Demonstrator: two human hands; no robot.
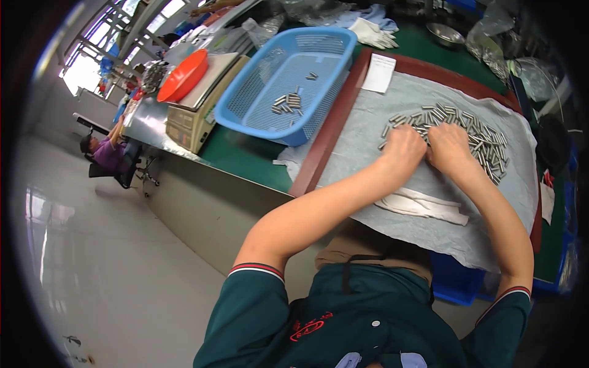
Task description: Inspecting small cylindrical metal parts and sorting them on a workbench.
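Dark green polo, red-white striped cuffs

Blue mesh basket, grey cloth, silver metal pins.

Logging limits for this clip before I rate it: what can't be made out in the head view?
- Fingertips of the left hand and right hand: curled under, so any grip on the small metal cylinders is hidden.
- Single cylinders in the blue basket: too small to tell details.
- White slip on the grey cloth: markings too small.
- Far table corners: bent and darkened by the fisheye rim.
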